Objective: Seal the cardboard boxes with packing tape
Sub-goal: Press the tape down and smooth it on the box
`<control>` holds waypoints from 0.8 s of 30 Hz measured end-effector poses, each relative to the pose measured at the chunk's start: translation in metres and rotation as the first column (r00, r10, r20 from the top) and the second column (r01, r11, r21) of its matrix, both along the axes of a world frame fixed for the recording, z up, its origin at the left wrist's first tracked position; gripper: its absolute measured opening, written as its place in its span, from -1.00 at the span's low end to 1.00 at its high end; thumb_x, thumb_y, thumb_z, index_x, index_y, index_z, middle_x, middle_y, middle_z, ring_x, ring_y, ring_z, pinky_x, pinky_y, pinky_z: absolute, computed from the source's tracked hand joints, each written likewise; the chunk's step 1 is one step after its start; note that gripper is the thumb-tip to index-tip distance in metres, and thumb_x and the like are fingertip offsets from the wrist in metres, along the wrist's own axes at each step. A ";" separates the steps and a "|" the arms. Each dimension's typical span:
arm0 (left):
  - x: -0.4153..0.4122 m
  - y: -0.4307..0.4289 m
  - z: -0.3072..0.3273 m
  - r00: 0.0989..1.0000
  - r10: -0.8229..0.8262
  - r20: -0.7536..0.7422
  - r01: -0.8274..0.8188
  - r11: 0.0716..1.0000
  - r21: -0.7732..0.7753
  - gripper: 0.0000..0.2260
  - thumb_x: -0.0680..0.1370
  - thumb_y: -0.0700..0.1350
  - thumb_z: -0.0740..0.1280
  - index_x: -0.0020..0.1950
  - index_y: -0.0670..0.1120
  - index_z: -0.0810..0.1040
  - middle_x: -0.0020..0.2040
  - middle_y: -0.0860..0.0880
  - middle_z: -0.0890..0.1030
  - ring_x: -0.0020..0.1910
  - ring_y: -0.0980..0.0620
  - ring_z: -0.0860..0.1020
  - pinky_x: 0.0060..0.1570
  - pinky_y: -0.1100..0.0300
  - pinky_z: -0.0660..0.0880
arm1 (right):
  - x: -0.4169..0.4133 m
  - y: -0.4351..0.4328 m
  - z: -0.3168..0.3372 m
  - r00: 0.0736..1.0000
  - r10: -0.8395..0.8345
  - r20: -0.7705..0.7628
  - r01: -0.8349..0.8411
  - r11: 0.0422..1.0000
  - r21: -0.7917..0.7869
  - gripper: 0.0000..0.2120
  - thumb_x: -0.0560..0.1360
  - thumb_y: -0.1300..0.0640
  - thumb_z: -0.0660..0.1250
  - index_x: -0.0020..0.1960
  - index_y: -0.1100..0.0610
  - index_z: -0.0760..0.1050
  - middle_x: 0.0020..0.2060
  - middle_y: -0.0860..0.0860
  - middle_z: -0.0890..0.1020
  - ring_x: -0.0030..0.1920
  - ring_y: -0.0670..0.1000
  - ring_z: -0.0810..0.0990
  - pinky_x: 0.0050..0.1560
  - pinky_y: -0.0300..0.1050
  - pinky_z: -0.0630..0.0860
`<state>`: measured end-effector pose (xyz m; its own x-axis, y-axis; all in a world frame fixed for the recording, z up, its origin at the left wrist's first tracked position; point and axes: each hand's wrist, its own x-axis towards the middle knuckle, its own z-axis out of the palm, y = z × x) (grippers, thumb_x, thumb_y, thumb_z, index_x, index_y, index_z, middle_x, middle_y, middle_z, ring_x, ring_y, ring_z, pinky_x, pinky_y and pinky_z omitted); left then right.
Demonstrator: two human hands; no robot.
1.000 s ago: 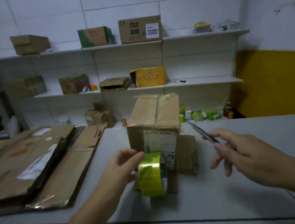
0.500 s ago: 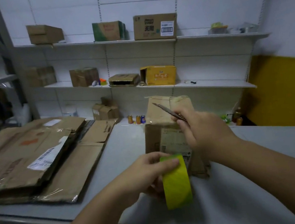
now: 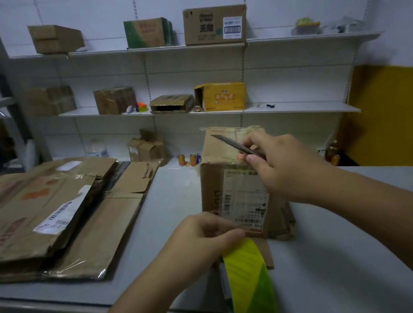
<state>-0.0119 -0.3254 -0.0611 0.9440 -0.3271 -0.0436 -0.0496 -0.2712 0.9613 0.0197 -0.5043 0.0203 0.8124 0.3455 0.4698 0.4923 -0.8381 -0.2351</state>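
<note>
Centrally, our left grip (image 3: 203, 239) pinches the top of an upright yellow-green tape roll (image 3: 249, 283) over the front edge of the counter (image 3: 174, 200). Our right grip (image 3: 281, 167) curls round a thin blade (image 3: 236, 147) at the top of the cardboard box (image 3: 217, 181), which stands just behind the roll. The roll is probably light and stiff, best held by its rim. The box flaps are folded shut, so its contents are hidden.

Brown cardboard box (image 3: 210, 182) upright on grey table (image 3: 346, 256) (label (image 3: 246, 198) facing front), yellow-green tape roll (image 3: 249, 283) held just before it
</note>
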 end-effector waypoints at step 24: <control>0.014 -0.023 -0.027 0.991 -0.065 -0.118 -0.008 0.847 -0.532 -0.68 0.42 -0.04 0.28 -0.16 -0.28 0.67 -0.13 -0.30 0.66 -0.16 -0.12 0.66 -0.20 0.19 0.55 | -0.031 -0.031 -0.029 0.990 0.081 0.112 -0.043 0.952 -0.304 -0.70 0.52 -0.12 0.04 -0.03 -0.06 0.52 -0.43 -0.03 0.59 -0.51 -0.07 0.48 -0.53 -0.13 0.40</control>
<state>0.0017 -0.3483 -0.0885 0.9321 -0.3612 0.0267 0.0817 0.2815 0.9561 -0.0115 -0.5357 -0.0089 0.7279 0.5335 0.4308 0.5547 -0.8274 0.0876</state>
